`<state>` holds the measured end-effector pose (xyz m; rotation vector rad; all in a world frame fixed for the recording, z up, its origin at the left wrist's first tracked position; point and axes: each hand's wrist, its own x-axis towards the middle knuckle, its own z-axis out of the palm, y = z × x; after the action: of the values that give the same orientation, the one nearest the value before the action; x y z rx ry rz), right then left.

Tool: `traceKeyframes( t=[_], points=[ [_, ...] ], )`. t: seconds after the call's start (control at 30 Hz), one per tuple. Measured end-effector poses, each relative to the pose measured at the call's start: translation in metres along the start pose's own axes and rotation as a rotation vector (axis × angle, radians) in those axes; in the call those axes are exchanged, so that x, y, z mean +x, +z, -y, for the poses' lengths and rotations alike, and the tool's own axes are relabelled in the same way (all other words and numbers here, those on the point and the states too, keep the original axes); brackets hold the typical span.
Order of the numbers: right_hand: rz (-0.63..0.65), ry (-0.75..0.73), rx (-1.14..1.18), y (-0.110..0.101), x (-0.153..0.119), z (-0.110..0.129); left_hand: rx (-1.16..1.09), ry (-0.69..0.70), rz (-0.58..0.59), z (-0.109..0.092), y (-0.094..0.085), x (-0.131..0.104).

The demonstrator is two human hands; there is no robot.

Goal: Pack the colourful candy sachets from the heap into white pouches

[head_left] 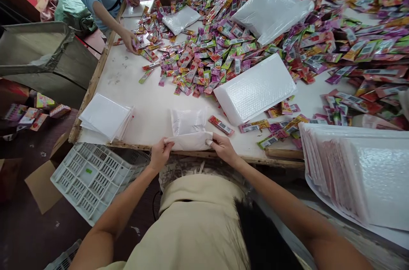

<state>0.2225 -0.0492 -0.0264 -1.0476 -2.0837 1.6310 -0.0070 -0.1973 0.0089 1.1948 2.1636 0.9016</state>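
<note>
At the table's near edge lies a small white bubble mailer (pixel 189 122), its near end lifted into a flap. My left hand (pixel 160 153) pinches the flap's left corner between thumb and fingers. Its right corner is gripped by my right hand (pixel 223 147), thumb on top. Just right of the mailer rests a red candy stick packet (pixel 221 125). A larger white bubble mailer (pixel 255 89) lies farther right, partly over several packets. What the small mailer holds inside is hidden.
Colourful packets (pixel 204 59) are heaped across the table. White mailers are stacked at left (pixel 105 116) and right (pixel 354 176). A co-worker's hand (pixel 130 41) touches packets at the far left. A plastic crate (pixel 96 172) stands below the table edge.
</note>
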Motion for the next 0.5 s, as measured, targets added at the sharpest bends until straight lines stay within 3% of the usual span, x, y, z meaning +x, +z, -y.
traceKeyframes(
  t=[0.1, 0.2, 0.3, 0.37, 0.5],
  points=[
    [-0.05, 0.081, 0.006, 0.002, 0.007, 0.001, -0.082, -0.101, 0.036, -0.002, 0.005, 0.009],
    [-0.009, 0.146, -0.073, 0.0, 0.014, 0.003, -0.191, -0.216, 0.116, 0.001, 0.004, 0.022],
    [0.003, 0.19, -0.065, -0.003, 0.02, 0.005, -0.253, -0.32, 0.123, 0.001, -0.002, 0.037],
    [-0.032, 0.235, 0.078, -0.002, 0.023, 0.007, -0.305, -0.402, 0.165, -0.002, -0.005, 0.046],
    [0.021, 0.385, 0.643, 0.007, 0.027, 0.02, -0.584, -0.613, 0.433, -0.014, -0.002, 0.053]
  ],
)
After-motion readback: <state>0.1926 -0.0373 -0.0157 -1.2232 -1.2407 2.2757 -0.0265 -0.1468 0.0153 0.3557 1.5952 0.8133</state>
